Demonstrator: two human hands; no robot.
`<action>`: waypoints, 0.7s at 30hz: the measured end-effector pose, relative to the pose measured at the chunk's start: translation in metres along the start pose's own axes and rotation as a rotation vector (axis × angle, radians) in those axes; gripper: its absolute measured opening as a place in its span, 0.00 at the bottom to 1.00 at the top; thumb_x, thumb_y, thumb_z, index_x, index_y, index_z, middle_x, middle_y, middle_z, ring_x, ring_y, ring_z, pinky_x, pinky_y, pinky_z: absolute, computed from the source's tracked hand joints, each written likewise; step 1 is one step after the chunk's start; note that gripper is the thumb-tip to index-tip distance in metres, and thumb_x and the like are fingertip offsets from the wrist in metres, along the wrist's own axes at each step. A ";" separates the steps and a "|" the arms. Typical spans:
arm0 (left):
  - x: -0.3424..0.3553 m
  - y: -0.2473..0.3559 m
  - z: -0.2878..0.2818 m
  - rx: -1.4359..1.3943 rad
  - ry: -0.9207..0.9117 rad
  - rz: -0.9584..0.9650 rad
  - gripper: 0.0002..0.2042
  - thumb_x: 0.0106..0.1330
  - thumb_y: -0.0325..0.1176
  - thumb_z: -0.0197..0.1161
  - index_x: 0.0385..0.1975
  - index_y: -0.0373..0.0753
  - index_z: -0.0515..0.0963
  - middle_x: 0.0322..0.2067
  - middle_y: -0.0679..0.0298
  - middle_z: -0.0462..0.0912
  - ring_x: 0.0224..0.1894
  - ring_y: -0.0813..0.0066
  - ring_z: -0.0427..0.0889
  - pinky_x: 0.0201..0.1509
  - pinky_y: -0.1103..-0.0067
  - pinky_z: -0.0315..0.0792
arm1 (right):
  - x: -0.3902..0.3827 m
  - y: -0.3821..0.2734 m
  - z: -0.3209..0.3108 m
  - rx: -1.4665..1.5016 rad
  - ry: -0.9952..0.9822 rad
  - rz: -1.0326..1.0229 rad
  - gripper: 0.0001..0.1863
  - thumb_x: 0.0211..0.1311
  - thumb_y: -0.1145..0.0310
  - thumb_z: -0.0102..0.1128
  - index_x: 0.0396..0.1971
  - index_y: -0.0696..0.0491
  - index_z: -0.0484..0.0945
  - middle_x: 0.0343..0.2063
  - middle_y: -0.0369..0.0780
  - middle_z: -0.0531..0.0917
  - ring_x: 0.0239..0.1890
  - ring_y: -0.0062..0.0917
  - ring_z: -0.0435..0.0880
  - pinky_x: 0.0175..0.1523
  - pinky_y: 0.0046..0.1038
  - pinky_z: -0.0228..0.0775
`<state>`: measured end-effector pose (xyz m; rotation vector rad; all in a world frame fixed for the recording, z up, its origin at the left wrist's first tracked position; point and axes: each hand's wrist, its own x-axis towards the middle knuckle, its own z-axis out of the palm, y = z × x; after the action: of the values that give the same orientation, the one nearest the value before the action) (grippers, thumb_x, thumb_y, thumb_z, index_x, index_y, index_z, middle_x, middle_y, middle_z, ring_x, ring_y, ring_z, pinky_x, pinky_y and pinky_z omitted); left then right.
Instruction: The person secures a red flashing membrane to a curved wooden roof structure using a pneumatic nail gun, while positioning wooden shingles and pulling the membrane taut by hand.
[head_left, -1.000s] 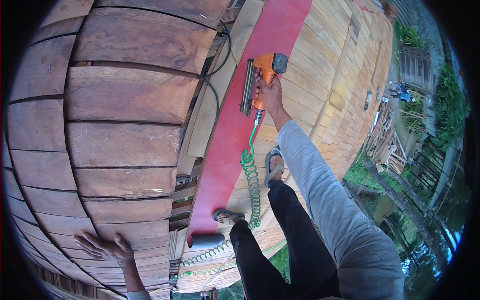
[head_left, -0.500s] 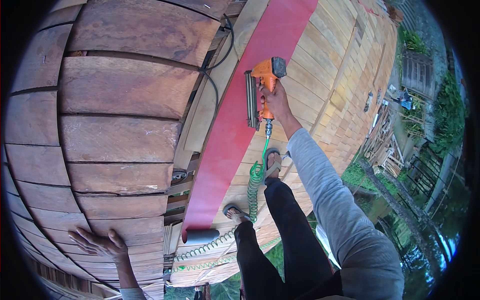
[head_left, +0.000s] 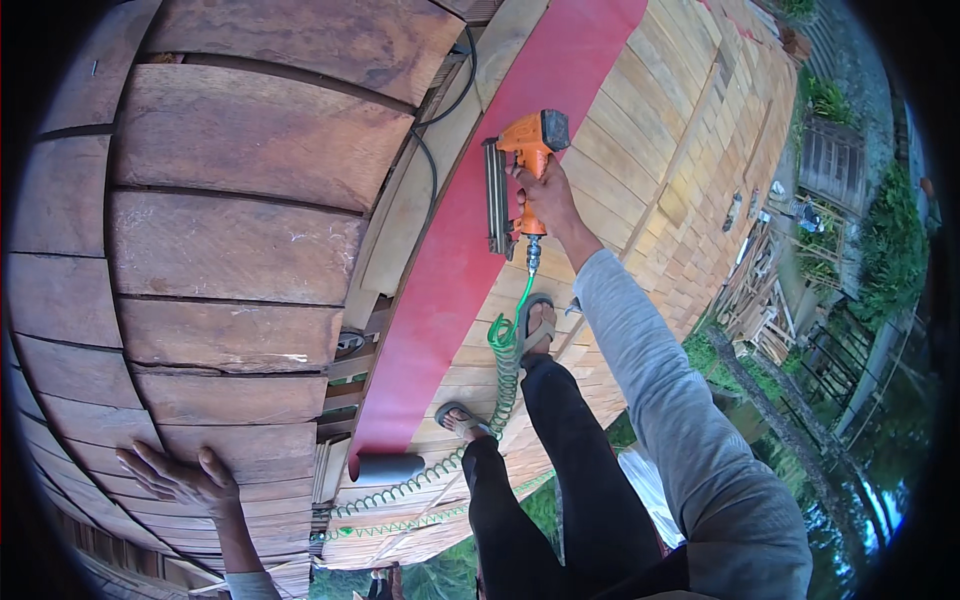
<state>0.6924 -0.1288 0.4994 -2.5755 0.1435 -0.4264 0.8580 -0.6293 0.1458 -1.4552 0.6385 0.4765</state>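
Observation:
My right hand [head_left: 545, 200] grips the handle of an orange nail gun [head_left: 520, 170], its long dark magazine lying against a red strip of sheeting [head_left: 470, 250] that runs up the wooden slope. A green coiled air hose [head_left: 505, 360] hangs from the gun's base and trails down past my sandalled feet [head_left: 535, 325]. My left hand [head_left: 180, 478] lies flat, fingers spread, on the curved wall of brown wooden boards [head_left: 230, 220] at the lower left.
A black cable [head_left: 432, 170] runs along the seam between the board wall and the pale plank roof [head_left: 680, 150]. The red strip ends in a grey roll [head_left: 385, 468]. Far below on the right are stacked timber [head_left: 745, 290], plants and ground.
My right hand and the nail gun have shifted slightly lower and right along the red strip. My left hand stays flat on the boards.

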 end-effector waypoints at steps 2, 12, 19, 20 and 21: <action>0.000 0.000 0.001 -0.004 0.004 -0.004 0.45 0.78 0.69 0.35 0.80 0.34 0.52 0.79 0.41 0.49 0.80 0.41 0.50 0.80 0.50 0.46 | -0.002 0.005 -0.003 -0.070 -0.044 0.022 0.16 0.72 0.72 0.61 0.55 0.53 0.68 0.39 0.37 0.83 0.22 0.16 0.76 0.25 0.25 0.74; -0.002 -0.004 0.004 -0.031 0.009 -0.006 0.45 0.77 0.69 0.35 0.80 0.34 0.52 0.79 0.41 0.49 0.81 0.42 0.49 0.80 0.50 0.44 | -0.052 0.035 0.033 -0.035 -0.053 -0.031 0.18 0.72 0.70 0.60 0.57 0.53 0.68 0.31 0.36 0.83 0.19 0.17 0.78 0.23 0.25 0.74; 0.001 0.005 0.002 -0.006 0.033 0.028 0.42 0.79 0.64 0.39 0.78 0.31 0.55 0.77 0.38 0.54 0.79 0.39 0.55 0.78 0.50 0.51 | -0.062 0.039 0.029 0.021 0.014 -0.035 0.18 0.71 0.71 0.61 0.56 0.53 0.68 0.22 0.34 0.77 0.17 0.19 0.76 0.22 0.26 0.72; -0.001 0.007 0.002 -0.014 0.024 0.033 0.42 0.79 0.64 0.39 0.78 0.32 0.55 0.77 0.38 0.54 0.79 0.39 0.55 0.78 0.50 0.51 | -0.064 0.046 0.031 -0.032 -0.015 0.016 0.17 0.71 0.71 0.61 0.56 0.53 0.68 0.23 0.34 0.77 0.17 0.19 0.76 0.22 0.26 0.72; 0.002 0.006 0.000 -0.012 0.030 0.033 0.42 0.79 0.65 0.39 0.78 0.32 0.55 0.77 0.38 0.54 0.79 0.39 0.55 0.78 0.50 0.51 | -0.061 0.046 0.039 -0.077 -0.051 0.051 0.17 0.72 0.72 0.61 0.56 0.53 0.68 0.24 0.34 0.77 0.18 0.18 0.76 0.23 0.26 0.73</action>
<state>0.6939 -0.1339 0.4965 -2.5754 0.1988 -0.4534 0.7864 -0.5827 0.1517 -1.4979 0.6241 0.5820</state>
